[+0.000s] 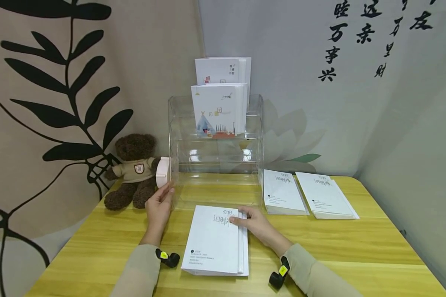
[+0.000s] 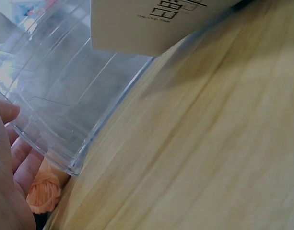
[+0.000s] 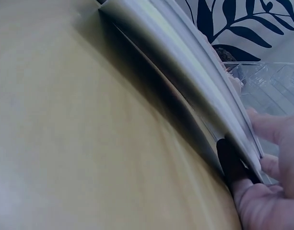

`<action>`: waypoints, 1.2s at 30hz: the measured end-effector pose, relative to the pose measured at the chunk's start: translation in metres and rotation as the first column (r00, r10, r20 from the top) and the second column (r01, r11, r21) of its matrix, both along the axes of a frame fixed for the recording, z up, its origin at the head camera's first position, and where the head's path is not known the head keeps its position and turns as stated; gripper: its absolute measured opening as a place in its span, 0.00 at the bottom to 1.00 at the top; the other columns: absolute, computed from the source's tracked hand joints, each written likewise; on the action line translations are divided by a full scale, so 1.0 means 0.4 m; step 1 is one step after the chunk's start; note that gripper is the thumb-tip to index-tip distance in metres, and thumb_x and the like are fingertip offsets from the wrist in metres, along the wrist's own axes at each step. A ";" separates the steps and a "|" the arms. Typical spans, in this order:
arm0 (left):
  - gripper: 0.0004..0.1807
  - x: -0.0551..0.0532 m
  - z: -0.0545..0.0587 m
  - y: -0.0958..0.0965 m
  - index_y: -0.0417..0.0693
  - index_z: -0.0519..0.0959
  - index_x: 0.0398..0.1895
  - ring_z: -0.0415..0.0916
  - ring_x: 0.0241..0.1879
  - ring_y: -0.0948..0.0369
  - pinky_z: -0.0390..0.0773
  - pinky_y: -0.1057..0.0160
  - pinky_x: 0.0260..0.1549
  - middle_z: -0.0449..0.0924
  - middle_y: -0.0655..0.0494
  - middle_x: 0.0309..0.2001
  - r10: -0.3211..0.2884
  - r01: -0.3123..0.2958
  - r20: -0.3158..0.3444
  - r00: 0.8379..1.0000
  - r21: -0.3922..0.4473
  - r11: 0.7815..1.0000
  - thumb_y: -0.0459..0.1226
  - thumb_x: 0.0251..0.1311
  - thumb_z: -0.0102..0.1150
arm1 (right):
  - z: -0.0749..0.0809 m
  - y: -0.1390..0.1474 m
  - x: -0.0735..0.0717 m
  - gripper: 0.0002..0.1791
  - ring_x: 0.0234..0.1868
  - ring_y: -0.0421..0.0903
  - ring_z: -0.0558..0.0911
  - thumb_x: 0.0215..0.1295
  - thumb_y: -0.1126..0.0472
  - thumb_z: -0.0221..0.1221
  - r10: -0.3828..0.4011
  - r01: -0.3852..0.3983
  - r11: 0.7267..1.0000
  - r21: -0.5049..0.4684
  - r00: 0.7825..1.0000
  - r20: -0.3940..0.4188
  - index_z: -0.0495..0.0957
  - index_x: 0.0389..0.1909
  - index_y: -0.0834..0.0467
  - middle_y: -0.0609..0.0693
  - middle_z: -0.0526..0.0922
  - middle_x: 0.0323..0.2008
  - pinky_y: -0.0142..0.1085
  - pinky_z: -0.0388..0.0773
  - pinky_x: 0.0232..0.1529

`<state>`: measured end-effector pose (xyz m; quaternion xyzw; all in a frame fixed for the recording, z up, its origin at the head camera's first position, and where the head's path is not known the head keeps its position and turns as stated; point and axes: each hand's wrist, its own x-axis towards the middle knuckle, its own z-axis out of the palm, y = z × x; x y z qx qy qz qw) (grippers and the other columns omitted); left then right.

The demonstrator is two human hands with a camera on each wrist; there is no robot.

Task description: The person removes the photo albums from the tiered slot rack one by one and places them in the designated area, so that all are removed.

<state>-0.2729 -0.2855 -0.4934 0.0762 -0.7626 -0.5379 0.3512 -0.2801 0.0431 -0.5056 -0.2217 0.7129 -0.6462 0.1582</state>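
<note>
Wooden table (image 1: 357,247); booklet (image 1: 208,237) lettering (image 1: 221,219) shows from head, not right wrist.

We see a yellow wood-grained worktop (image 1: 338,251) | black-lettered white booklet (image 1: 212,239) towards its near edge | two matching white booklets (image 1: 284,192) (image 1: 324,196) by its far right corner | dark brown bear (image 1: 135,146), khaki shirt (image 1: 130,175), by its far left corner

A white booklet (image 1: 209,241), printed with dark characters at top right and lower left, is held tilted over the table (image 1: 319,255), top edge raised. A clear, tiered rack (image 1: 173,136) is stood upright near the table's back edge.
</note>
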 end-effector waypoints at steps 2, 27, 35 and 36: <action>0.16 0.000 0.000 0.000 0.58 0.86 0.56 0.82 0.45 0.73 0.78 0.80 0.41 0.87 0.57 0.49 0.004 -0.004 0.003 1.000 -0.001 1.000 0.45 0.66 0.66 | 0.001 0.000 0.002 0.20 0.42 0.47 0.84 0.66 0.54 0.68 0.013 -0.013 1.000 0.020 1.000 -0.022 0.82 0.54 0.60 0.54 0.86 0.46 0.35 0.83 0.37; 0.16 -0.003 0.001 0.000 0.54 0.85 0.56 0.82 0.46 0.72 0.78 0.79 0.42 0.86 0.57 0.51 -0.015 0.015 -0.011 1.000 0.010 1.000 0.43 0.67 0.66 | -0.002 -0.005 0.016 0.28 0.54 0.45 0.80 0.61 0.44 0.70 -0.033 0.084 0.978 0.189 0.965 -0.261 0.82 0.59 0.52 0.45 0.84 0.53 0.41 0.78 0.56; 0.16 0.001 0.001 0.001 0.57 0.86 0.56 0.82 0.46 0.73 0.78 0.80 0.41 0.86 0.57 0.50 -0.014 0.014 -0.010 1.000 0.009 1.000 0.44 0.66 0.66 | 0.011 -0.012 0.037 0.28 0.62 0.48 0.78 0.64 0.43 0.67 -0.039 0.141 0.968 0.209 0.903 -0.429 0.81 0.59 0.55 0.45 0.83 0.57 0.49 0.75 0.62; 0.16 0.001 0.001 0.000 0.57 0.86 0.56 0.82 0.46 0.73 0.78 0.80 0.41 0.86 0.58 0.51 -0.015 0.015 -0.010 1.000 0.008 1.000 0.44 0.67 0.66 | 0.012 -0.013 0.038 0.27 0.61 0.47 0.79 0.65 0.43 0.67 -0.042 0.149 0.966 0.210 0.895 -0.444 0.82 0.59 0.55 0.45 0.83 0.57 0.49 0.76 0.61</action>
